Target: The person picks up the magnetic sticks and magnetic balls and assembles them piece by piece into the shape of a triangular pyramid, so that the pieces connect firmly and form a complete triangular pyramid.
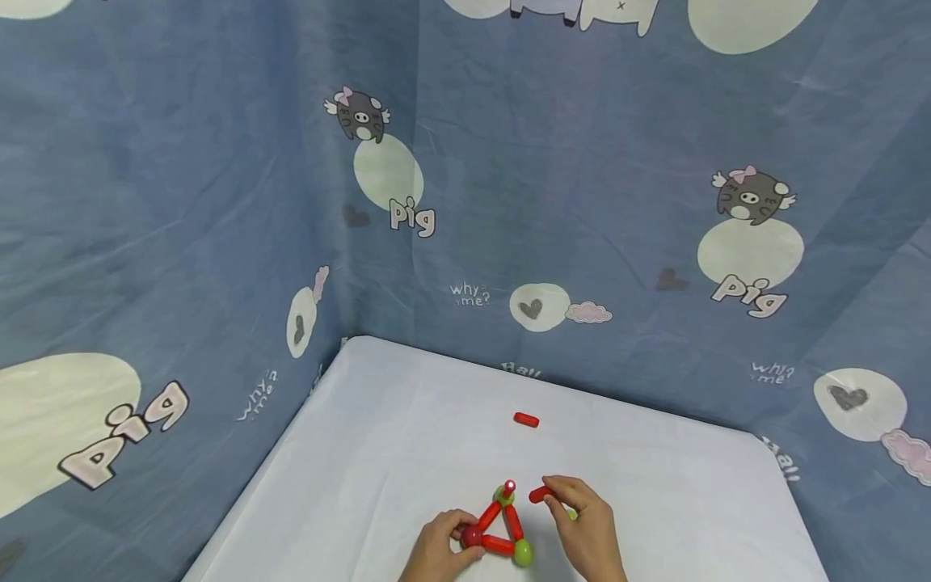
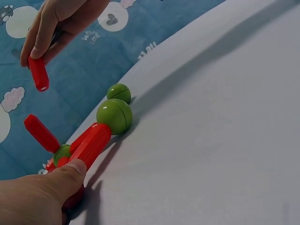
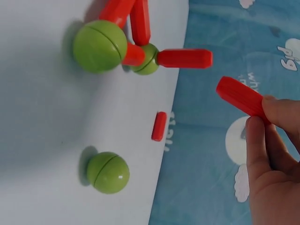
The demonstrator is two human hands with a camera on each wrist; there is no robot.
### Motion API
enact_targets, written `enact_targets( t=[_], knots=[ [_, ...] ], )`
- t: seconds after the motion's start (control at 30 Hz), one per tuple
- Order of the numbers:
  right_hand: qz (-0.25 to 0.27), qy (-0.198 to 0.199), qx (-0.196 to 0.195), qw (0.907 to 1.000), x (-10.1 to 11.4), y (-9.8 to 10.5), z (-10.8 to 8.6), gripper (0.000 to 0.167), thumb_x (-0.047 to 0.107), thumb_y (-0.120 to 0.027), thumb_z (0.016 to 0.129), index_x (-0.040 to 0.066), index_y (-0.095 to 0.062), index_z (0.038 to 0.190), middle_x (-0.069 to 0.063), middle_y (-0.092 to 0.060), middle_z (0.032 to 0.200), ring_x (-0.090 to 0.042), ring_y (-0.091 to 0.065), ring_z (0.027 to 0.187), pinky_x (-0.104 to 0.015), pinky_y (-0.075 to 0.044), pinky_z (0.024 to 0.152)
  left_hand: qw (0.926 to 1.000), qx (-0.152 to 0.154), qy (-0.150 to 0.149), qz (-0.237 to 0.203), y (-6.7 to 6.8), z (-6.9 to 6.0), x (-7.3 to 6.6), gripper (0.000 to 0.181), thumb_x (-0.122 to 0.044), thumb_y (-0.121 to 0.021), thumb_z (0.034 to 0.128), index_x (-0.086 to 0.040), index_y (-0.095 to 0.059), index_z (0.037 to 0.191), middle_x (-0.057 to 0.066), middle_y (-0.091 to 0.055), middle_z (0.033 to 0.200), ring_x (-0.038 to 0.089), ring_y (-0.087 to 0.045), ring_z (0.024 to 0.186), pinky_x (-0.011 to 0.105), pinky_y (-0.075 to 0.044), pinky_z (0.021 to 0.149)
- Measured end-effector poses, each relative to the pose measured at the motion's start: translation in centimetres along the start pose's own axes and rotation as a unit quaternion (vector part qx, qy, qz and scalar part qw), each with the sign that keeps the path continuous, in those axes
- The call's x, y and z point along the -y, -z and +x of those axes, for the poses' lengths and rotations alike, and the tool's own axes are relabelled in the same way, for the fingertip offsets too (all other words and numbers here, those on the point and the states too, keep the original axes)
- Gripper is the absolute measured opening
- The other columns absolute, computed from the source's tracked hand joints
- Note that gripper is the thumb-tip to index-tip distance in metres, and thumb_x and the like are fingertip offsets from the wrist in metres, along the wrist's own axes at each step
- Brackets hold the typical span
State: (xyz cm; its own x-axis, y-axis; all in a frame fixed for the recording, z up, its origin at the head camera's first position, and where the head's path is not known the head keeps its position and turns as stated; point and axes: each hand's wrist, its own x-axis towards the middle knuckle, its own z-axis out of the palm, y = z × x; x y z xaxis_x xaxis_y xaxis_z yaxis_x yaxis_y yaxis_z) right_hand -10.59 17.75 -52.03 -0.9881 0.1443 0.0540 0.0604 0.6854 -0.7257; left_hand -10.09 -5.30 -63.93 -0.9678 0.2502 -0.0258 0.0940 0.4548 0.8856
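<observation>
Right hand [image 1: 587,524] pinches a red rod [image 1: 539,494] (left hand [image 1: 442,546] holds a ball [image 1: 472,536])

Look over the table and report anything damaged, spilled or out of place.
Nothing looks damaged or spilled. A loose red rod and a loose green ball lie apart from the triangular frame, but they look like spare parts, nothing odd.

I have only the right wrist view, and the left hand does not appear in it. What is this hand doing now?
Observer: The left hand holds the red ball at one corner of the frame.
Operator: Thank you. In my picture, the frame is cut off at the top edge. Does it close on all sides?
Observer: Yes, in the head view its base is a closed triangle, with three red rods as sides.
</observation>
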Motion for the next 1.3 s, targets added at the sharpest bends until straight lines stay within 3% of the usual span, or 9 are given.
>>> enact_targets(
  t=[0.3,0.53,0.9,1.13,1.3],
  knots=[
    [-0.018,0.005,0.024,0.9996,0.1,0.4,-0.5,0.027,0.003,-0.076,0.088,0.016,-0.08,0.111,0.005,-0.073,0.106,-0.015,-0.07,0.098,-0.039,-0.06,0.089,0.9999,0.005,0.011,0.003,-0.1,1.0,-0.1,0.035,-0.031,-0.088,0.0798,-0.021,-0.071,0.109,-0.012,-0.061,0.09,0.0,-0.049,0.079,0.02,-0.043,0.069],
    [-0.044,0.026,0.039,0.9979,0.2,0.3,-0.9,0.027,0.002,-0.078,0.087,0.014,-0.08,0.111,0.007,-0.073,0.105,-0.015,-0.068,0.098,-0.037,-0.061,0.086,1.0,-0.003,-0.002,0.002,0.0,0.9,-0.2,0.036,-0.032,-0.088,0.0799,-0.02,-0.07,0.109,-0.013,-0.062,0.09,-0.001,-0.05,0.08,0.02,-0.044,0.069],
    [-0.057,0.05,0.094,0.9926,-0.3,-0.3,-1.5,0.025,0.004,-0.077,0.088,0.009,-0.079,0.113,0.005,-0.072,0.104,-0.015,-0.067,0.093,-0.036,-0.061,0.085,0.9999,-0.01,-0.001,0.007,-0.4,0.6,0.2,0.036,-0.032,-0.088,0.0796,-0.021,-0.07,0.109,-0.013,-0.061,0.09,-0.002,-0.049,0.08,0.02,-0.044,0.07],
    [-0.073,0.075,0.101,0.9894,-0.6,-0.5,-1.7,0.024,0.003,-0.077,0.087,0.008,-0.079,0.111,0.004,-0.072,0.102,-0.01,-0.066,0.086,-0.032,-0.061,0.078,0.9999,-0.012,0.001,0.007,-0.4,0.6,0.3,0.036,-0.032,-0.088,0.0791,-0.021,-0.07,0.109,-0.013,-0.061,0.091,-0.002,-0.049,0.08,0.02,-0.044,0.069],
    [-0.071,0.072,0.115,0.9882,-0.7,-0.6,-1.6,0.024,0.002,-0.077,0.087,0.007,-0.079,0.11,0.003,-0.072,0.102,-0.011,-0.066,0.086,-0.032,-0.061,0.077,0.9999,-0.011,0.007,0.009,-0.4,0.6,0.2,0.036,-0.032,-0.088,0.0791,-0.021,-0.07,0.109,-0.012,-0.061,0.091,-0.002,-0.049,0.08,0.021,-0.044,0.069]
  ],
)
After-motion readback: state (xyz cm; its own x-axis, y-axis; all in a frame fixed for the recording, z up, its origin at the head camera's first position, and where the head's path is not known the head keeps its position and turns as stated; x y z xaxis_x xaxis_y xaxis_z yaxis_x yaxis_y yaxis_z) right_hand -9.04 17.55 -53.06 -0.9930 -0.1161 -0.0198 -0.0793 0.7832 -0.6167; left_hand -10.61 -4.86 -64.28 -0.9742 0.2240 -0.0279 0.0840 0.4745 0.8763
